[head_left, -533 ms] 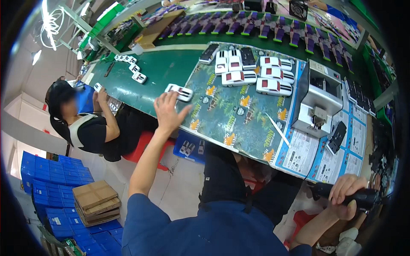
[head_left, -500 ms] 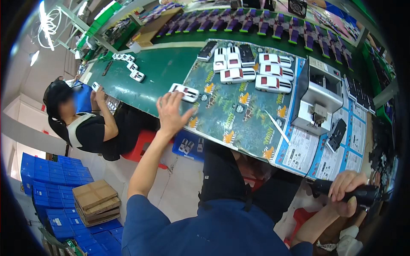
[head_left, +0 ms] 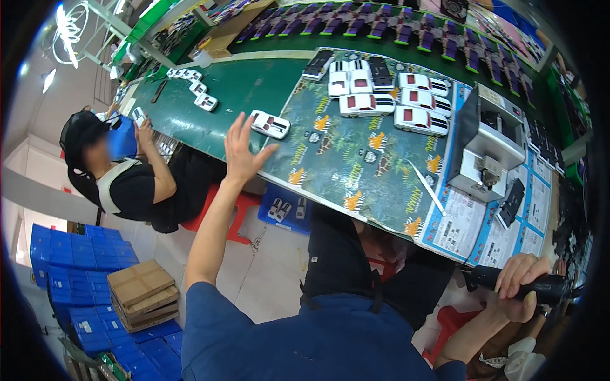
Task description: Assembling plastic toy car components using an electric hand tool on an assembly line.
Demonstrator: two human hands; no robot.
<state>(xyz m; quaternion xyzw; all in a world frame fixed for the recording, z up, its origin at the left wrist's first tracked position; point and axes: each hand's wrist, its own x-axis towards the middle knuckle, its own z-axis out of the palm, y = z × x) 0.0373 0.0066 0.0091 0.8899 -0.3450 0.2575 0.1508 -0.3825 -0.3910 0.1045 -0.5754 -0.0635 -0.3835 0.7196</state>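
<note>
My left hand [head_left: 241, 152] is open over the table edge, fingers spread, with nothing in it. Just beyond its fingertips, a white toy car [head_left: 271, 124] with black stripes lies by the left border of the patterned mat [head_left: 343, 159]. The fingers look apart from the car. At the lower right, my right hand [head_left: 518, 282] is wrapped round a black electric screwdriver [head_left: 486, 277], held level off the table's front edge. Several more white toy cars [head_left: 366, 104] stand grouped at the back of the mat, next to black car bases [head_left: 381, 73].
A grey metal fixture [head_left: 486, 149] stands on the right, with a black base [head_left: 511, 203] beside it and a white strip [head_left: 427, 187] nearer. Left, a co-worker [head_left: 136, 168] handles a car. A blue bin [head_left: 286, 209] with cars is below. Purple-and-green parts [head_left: 381, 28] line the back.
My left hand has come off the white toy car and drawn back left. That car sits slightly farther left against the mat. My right hand keeps its grip; the whole view has shifted a little.
</note>
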